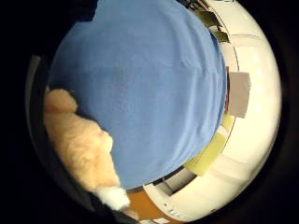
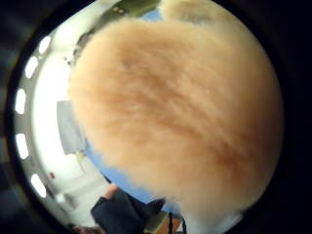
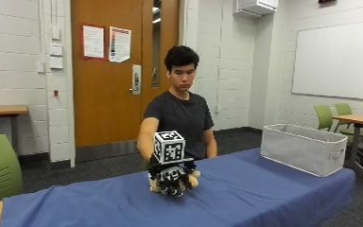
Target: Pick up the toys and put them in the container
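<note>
Sitting behind a long table draped in a blue cloth (image 3: pixel 244 189), the person reaches the black-gloved right hand (image 3: pixel 172 179) forward, just above the cloth near the middle of the table. We see the fingers curled down around a tan, fluffy plush toy (image 3: pixel 194 180), small parts of which show past the glove on either side. In the thumb-side palm view the toy's pale orange fur (image 2: pixel 180 112) fills nearly everything, so it lies right against the palm. The little-finger-side palm view shows more of that fur, ending in a white tuft (image 1: pixel 81 149), beside the broad blue cloth (image 1: pixel 145 88). We cannot tell from the outside view whether the toy touches the cloth or is lifted just clear of it.

The light grey fabric container (image 3: pixel 304 147), a rectangular bin with an open top, stands near the end of the table on the person's left side, well apart from the hand and toy. We cannot see into it from here. The person's bare left arm hangs behind the table edge, its hand out of sight.
</note>
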